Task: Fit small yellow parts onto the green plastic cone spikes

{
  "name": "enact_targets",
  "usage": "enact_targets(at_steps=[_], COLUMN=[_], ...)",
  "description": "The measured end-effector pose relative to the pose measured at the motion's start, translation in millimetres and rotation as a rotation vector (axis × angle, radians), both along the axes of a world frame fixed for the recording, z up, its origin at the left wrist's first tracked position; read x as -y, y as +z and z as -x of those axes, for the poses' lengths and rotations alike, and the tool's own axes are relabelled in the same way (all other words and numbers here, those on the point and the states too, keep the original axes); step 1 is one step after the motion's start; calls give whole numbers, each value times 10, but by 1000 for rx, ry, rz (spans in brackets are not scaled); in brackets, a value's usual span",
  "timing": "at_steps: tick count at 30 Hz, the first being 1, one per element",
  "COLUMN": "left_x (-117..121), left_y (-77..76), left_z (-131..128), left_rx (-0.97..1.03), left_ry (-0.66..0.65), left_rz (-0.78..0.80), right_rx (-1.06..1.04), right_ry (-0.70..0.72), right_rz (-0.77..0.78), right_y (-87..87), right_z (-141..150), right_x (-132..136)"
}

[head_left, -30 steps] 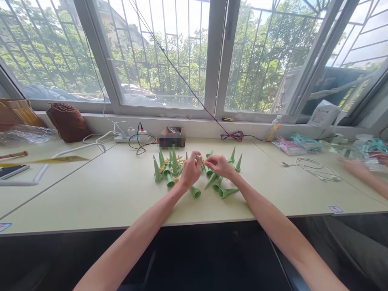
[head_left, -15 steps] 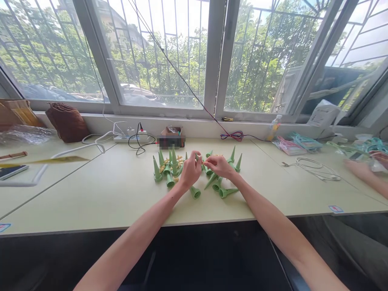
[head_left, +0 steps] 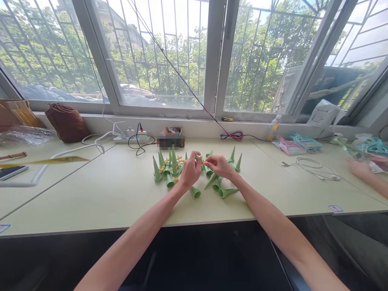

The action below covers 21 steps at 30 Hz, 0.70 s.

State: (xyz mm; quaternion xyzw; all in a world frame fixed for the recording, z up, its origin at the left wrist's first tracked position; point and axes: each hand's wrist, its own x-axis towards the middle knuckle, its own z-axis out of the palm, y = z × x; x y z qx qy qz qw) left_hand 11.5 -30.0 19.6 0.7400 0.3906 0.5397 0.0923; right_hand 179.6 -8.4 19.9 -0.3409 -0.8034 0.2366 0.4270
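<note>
My left hand (head_left: 190,169) is closed around a green plastic spike (head_left: 197,156), only part of which shows between the fingers. Close by, my right hand (head_left: 220,166) pinches a small yellowish piece (head_left: 203,161) at the spike's end; fingers partly hide it. Several more hollow green spikes surround my hands, some upright like the spike at the left (head_left: 157,169), others on their sides like the spike in front (head_left: 195,192). Small yellow plastic pieces (head_left: 163,165) lie among the spikes to the left.
Behind the spikes stands a small open box (head_left: 171,132) near a power strip (head_left: 121,138). A bundled cable (head_left: 235,136) lies by the window sill. To the right are a white cable (head_left: 315,169), bagged items (head_left: 291,145), a bottle (head_left: 274,126) and another person's hands (head_left: 360,167).
My hands stay almost still, holding the same pieces together. At the far right, the other person's hands have shifted slightly.
</note>
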Motion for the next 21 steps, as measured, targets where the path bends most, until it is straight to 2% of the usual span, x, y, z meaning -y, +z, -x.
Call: enact_targets(at_steps=[21], left_x=[-9], left_y=[-10], left_z=[1], left_rx=[-11], left_ry=[17], left_rz=[6], right_rx=[14], right_ry=[-7], right_rz=[-12], right_y=[11], right_z=[3], right_x=[15])
